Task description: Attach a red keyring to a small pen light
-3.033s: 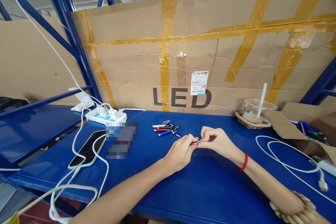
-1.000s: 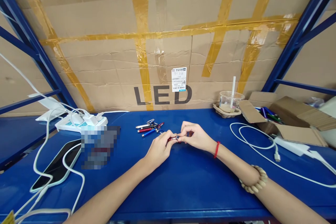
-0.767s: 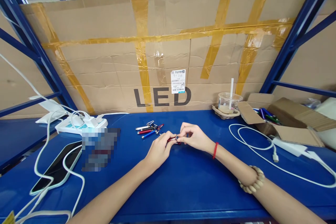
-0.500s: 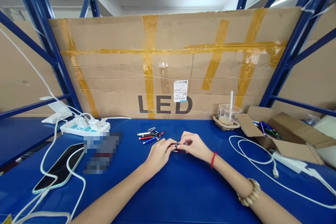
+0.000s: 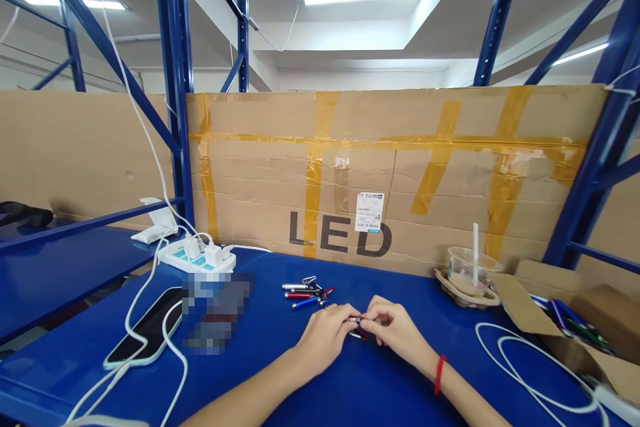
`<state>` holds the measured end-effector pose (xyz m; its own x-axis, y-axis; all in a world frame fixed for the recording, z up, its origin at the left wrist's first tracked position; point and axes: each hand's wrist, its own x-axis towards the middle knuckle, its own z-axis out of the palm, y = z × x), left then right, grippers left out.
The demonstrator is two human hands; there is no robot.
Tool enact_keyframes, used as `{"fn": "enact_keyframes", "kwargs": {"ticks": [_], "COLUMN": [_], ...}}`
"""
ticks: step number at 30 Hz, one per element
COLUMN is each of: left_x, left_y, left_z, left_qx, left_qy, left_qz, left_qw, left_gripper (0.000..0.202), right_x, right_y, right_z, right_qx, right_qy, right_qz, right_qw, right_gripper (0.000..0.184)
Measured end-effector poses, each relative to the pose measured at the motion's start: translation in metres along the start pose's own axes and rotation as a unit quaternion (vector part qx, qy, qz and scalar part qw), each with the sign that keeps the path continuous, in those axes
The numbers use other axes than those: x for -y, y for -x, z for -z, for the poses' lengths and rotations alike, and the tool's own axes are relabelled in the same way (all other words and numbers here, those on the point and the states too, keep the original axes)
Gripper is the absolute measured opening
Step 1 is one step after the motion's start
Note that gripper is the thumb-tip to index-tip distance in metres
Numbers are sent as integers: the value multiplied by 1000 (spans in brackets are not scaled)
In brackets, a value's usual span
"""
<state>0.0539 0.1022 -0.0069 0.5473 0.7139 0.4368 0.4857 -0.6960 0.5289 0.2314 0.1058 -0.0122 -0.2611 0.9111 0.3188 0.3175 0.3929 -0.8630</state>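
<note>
Between my two hands is a small red and silver metal tube (image 5: 354, 318), mostly covered by fingertips. The fingers of my left hand (image 5: 324, 339) pinch its left end. At its right end, my right hand (image 5: 393, 325) grips with thumb and forefinger. Just under the fingers shows another slim red and silver piece (image 5: 359, 335); whether it is joined to the tube I cannot tell. Left of and beyond my hands lies a loose group of small metal tubes with clips: a silver one (image 5: 295, 287), a red one (image 5: 299, 295) and a blue one (image 5: 305, 303).
A white power strip (image 5: 197, 259) and a phone (image 5: 147, 330) with white cables lie at the left. At the right stand a plastic cup with a straw (image 5: 473, 270) and an open carton (image 5: 530, 310) of coloured tubes. A taped cardboard sheet (image 5: 260, 193) closes off the back.
The camera view has tilted up and swung left, so everything sits lower and mostly further right. My hands stay together on the small tube.
</note>
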Motion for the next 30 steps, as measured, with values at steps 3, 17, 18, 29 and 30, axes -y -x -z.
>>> {"fn": "enact_keyframes", "kwargs": {"ticks": [3,17,18,29,30], "left_x": [0,0,0,0,0], "left_y": [1,3,3,5,5], "left_z": [0,-4,-4,-10,-10], "left_qx": [6,-10,-8,-47,-50], "left_qy": [20,59,64,3,2], "left_qz": [1,0,0,-19,-23], "left_qw": [1000,998,998,999,998], "left_gripper": [21,14,13,18,18], "right_x": [0,8,9,13,14], "right_y": [-1,3,3,5,5], "right_z": [1,-2,-2,-5,-6], "right_qx": [5,12,11,9,7], "right_qy": [-10,-56,-57,-67,-69], "right_qz": [1,-10,-13,-14,-17], "right_qw": [1000,998,998,998,997], "right_gripper": [38,35,35,29,29]}}
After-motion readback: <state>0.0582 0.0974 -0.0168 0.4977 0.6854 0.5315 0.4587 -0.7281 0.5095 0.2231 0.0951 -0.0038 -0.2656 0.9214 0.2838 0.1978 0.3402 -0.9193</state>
